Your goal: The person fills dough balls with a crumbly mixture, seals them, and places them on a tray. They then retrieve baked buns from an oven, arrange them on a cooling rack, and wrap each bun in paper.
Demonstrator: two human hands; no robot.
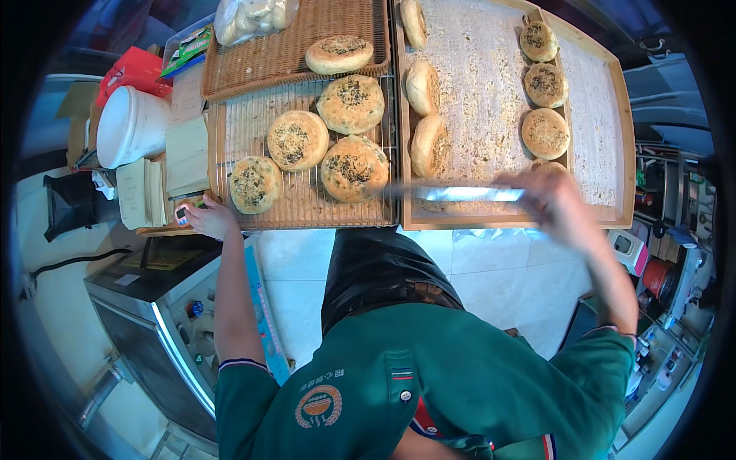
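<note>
Four flatbreads (297, 139) lie on the wire rack (230, 138), a fifth (339, 54) on the wicker tray (261, 61) behind it, and more sit on the floured board (594, 123) to the right, some flat, some leaning on edge.

Right hand (553, 195): blurred by motion, clenched around the handle of a long metal blade (460, 194). Blade lies roughly level over the board's near edge, tip reaching toward the rack. Exact finger placement cannot be told through the blur.

Left hand (211, 217): rests at the rack's near left corner, fingers curled beside a small orange object (184, 214); whether the grip closes on that object cannot be told.

Risks, judged from this layout:
- Blade is moving fast and close to the breads leaning on edge (428, 146). A low sweep could knock them flat or gouge a crust.
- Rack and board meet at a raised rim. A blade tip catching that rim could jolt the rack and slide the nearest bread (354, 169).
- Rack's near edge overhangs the floor gap in front of the person; weight from the left hand on that corner could tip it.
- Loose flour and seed on the board may let a bread skid off the blade if lifted at a tilt.
</note>
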